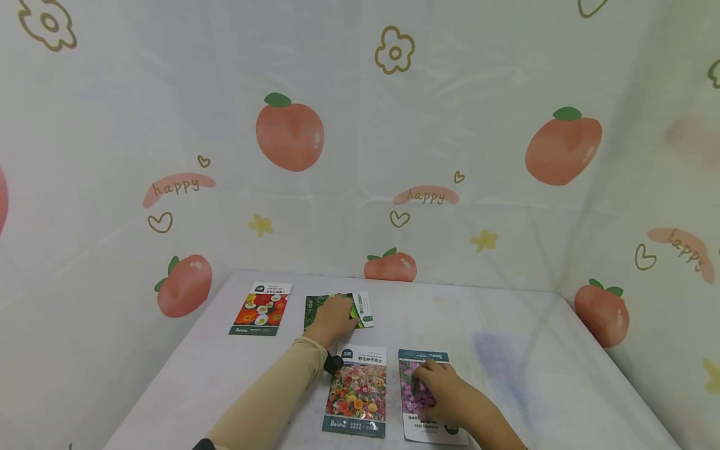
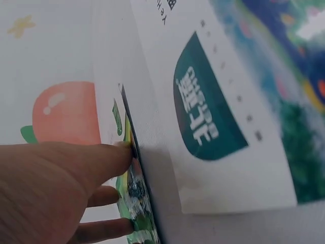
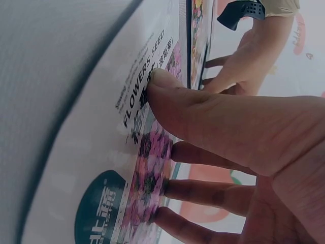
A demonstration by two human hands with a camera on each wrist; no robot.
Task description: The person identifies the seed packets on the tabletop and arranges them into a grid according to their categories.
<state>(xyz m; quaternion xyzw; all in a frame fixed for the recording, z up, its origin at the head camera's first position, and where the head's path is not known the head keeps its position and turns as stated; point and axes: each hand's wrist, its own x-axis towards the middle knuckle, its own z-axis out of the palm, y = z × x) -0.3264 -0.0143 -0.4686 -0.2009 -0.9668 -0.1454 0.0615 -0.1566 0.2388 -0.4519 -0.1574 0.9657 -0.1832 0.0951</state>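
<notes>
Four packets on the table point(image 1: 197, 375). Left hand point(image 1: 335, 314): fingers extended, pressing on the green packet point(image 1: 313, 307) directly beneath it, not curled round it. Right hand point(image 1: 447, 390): fingers spread and fairly straight, resting on the pink packet point(image 1: 409, 400) directly beneath it.

Red packet point(image 1: 261, 310) left of the left hand, well apart. Mixed packet point(image 1: 355, 390) just left of the right hand, on the person's side of the left hand. Black wrist device point(image 1: 333, 364) behind the left hand overlaps the mixed packet's upper left corner in the head view; tan sleeve point(image 1: 264, 394) behind that. Left hand blocks the green packet's middle; right hand blocks part of the pink one. Bluish stain point(image 1: 497, 356) right of the right hand. Fruit-print backdrop point(image 1: 337, 206) beyond both hands.

Text: "Beishu" on red and mixed packets, upside down on pink; "野花种子组合" on mixed; "happy" on backdrop. Green packet's lettering too small to read.

Right wrist view adds "FLOWERS SEED" by the thumb, clearly legible, plus thumb on the white band, fingers on the flower print. Left wrist view shows the green packet nearly edge-on, thumb and fingertips touching its face, and the mixed packet's dark logo close up.
</notes>
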